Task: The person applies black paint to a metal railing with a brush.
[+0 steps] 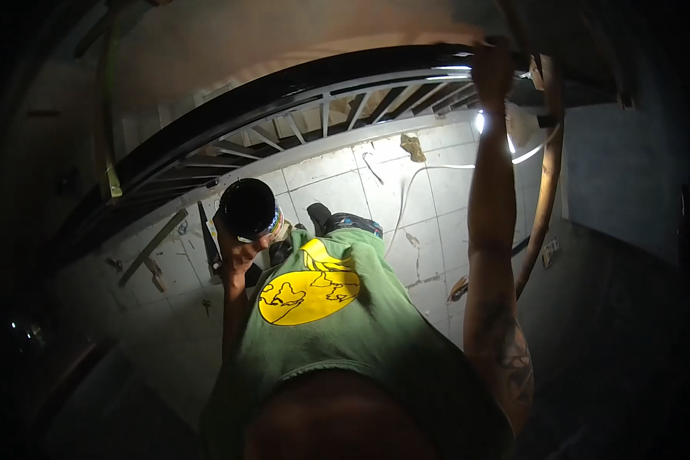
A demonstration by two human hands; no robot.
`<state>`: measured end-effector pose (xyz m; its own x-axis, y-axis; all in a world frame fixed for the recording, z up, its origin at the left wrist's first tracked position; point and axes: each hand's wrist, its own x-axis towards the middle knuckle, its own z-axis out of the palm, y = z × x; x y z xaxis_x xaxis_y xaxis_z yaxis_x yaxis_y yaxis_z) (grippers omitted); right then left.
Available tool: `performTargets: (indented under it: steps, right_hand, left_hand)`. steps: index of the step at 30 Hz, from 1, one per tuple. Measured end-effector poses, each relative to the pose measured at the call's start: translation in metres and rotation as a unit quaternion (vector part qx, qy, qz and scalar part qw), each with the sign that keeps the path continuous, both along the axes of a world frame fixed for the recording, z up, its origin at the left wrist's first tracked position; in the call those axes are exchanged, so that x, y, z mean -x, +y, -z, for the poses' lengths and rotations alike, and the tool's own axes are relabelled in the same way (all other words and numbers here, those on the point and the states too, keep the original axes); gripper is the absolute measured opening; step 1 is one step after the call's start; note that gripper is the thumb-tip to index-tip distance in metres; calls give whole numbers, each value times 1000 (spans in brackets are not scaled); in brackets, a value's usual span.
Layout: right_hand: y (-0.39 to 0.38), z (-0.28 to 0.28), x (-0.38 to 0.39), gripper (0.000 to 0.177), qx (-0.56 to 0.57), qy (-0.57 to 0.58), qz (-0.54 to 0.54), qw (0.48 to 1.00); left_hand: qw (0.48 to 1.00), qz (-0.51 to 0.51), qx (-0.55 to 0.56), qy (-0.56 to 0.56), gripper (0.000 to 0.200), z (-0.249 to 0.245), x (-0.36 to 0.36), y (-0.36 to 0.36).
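Note:
My left hand [241, 251] is wrapped round a can [247, 208] with a dark opening and a coloured label, held upright beside my green shirt. My right arm reaches far forward, and my right hand [492, 67] is at the glossy black handrail [337, 65]. That hand is dark and blurred, so its fingers and anything in them cannot be made out. Light-coloured balusters [326, 115] stand below the rail.
A bright lamp [481, 121] shines beside my right forearm, with a white cable [448, 166] trailing over the tiled floor [322, 188]. A wooden pole [548, 176] rises at the right. Tools, a long strip [153, 247] and a crumpled cloth-like piece [412, 148] lie on the floor.

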<state>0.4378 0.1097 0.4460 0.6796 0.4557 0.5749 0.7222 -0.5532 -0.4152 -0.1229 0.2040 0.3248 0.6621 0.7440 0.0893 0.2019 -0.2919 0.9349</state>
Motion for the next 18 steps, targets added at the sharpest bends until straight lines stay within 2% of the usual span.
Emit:
performTargets:
  steps: [1,2,3,4,5,6,7,8,9,10,11,12,13,15,16,17,18]
  right_hand:
    - [2,-23,15,34,-1,-120,22,992]
    - [1,27,-49,32,-57,-45,-118,990]
    - [10,38,-47,30,73,-226,-94,967]
    - [21,44,-37,27,199,-395,-60,895]
    - [67,59,33,34,236,-228,33,944]
    - [85,39,97,33,194,-225,0,955]
    - [108,57,147,38,166,-248,-40,954]
    - [131,72,190,32,178,-479,-24,859]
    - [142,42,244,27,261,-563,36,783]
    - [156,42,281,21,144,-313,-111,932]
    - [150,18,303,21,100,-178,-202,958]
    - [149,-11,313,22,50,-41,-290,955]
    - [153,-21,310,22,49,-41,-291,955]
    - [155,-32,302,26,100,159,-291,938]
    - [151,-15,277,29,34,125,-306,943]
    - [147,7,249,23,80,32,-241,967]
    - [142,56,205,20,-46,111,-263,957]
  left_hand:
    - [1000,-8,2,2,106,-2,7,-7]
    - [1000,-13,4,6,106,-1,6,-7]
    - [1000,-19,1,5,106,-1,8,-7]
    - [1000,-21,-1,5,106,-2,13,-10]
    - [1000,-21,0,6,106,0,8,-6]
    - [1000,-21,-1,6,106,-1,17,-7]
    - [1000,-20,-2,7,106,-2,19,-9]
    - [1000,-17,-3,7,106,-1,20,-7]
    - [1000,-12,-5,7,106,-1,20,-7]
    - [1000,-8,-8,8,107,-1,18,-7]
    - [1000,-4,-9,9,107,0,19,-4]
    - [1000,-3,-10,8,107,-1,19,-11]
    - [1000,-4,-11,8,107,0,17,-9]
    - [1000,-12,-11,11,107,-1,23,-10]
    - [1000,-18,-11,12,107,1,18,-9]
    - [1000,-26,-11,12,107,1,16,-13]
    - [999,-39,-12,12,107,2,17,-11]
